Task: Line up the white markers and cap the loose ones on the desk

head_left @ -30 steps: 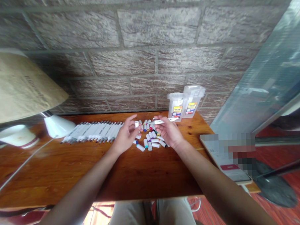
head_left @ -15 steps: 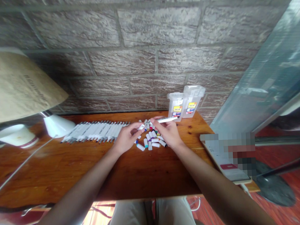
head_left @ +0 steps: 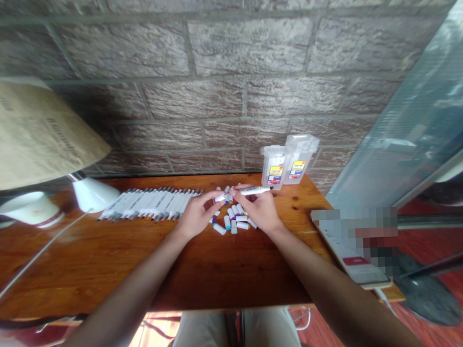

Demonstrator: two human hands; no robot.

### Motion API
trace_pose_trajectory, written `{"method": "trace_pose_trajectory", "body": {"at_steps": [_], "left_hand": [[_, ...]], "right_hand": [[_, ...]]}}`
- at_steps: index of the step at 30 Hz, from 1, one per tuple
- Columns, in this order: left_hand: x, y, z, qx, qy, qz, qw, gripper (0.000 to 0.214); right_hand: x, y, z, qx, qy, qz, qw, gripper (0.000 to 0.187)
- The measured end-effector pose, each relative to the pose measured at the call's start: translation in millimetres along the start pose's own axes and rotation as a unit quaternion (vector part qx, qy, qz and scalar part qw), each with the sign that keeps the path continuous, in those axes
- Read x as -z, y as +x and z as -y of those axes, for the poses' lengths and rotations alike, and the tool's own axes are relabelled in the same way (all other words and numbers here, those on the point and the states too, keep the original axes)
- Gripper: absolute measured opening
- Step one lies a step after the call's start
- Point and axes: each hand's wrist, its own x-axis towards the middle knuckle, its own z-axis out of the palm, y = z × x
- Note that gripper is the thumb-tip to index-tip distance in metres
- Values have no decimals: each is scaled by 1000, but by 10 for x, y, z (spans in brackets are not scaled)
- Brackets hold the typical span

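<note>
My right hand grips a white marker that lies level, its far end pointing right toward the boxes. My left hand pinches a small white cap right at the marker's left end, fingertips of both hands meeting there. Below the hands, several loose caps with coloured ends lie scattered on the wooden table. A row of several white markers lies side by side to the left of my left hand.
Two clear plastic marker boxes stand against the brick wall at the back right. A white lamp with its cord and a brown paper shade sit at the left. A flat device lies at the table's right edge.
My hands have come together: the left brought the cap up to the end of the marker held in the right. The view shifted down slightly.
</note>
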Motion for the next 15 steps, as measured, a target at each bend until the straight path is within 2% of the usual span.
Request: {"method": "trace_pose_trajectory", "body": {"at_steps": [9,15], "left_hand": [[13,0,28,-10,31,0,999,34],[-3,-2,30,-1,19,-12,1000,37]], "right_hand": [[22,-34,63,22,-89,-2,996,26],[130,25,150,33,-85,-89,992,31]]}}
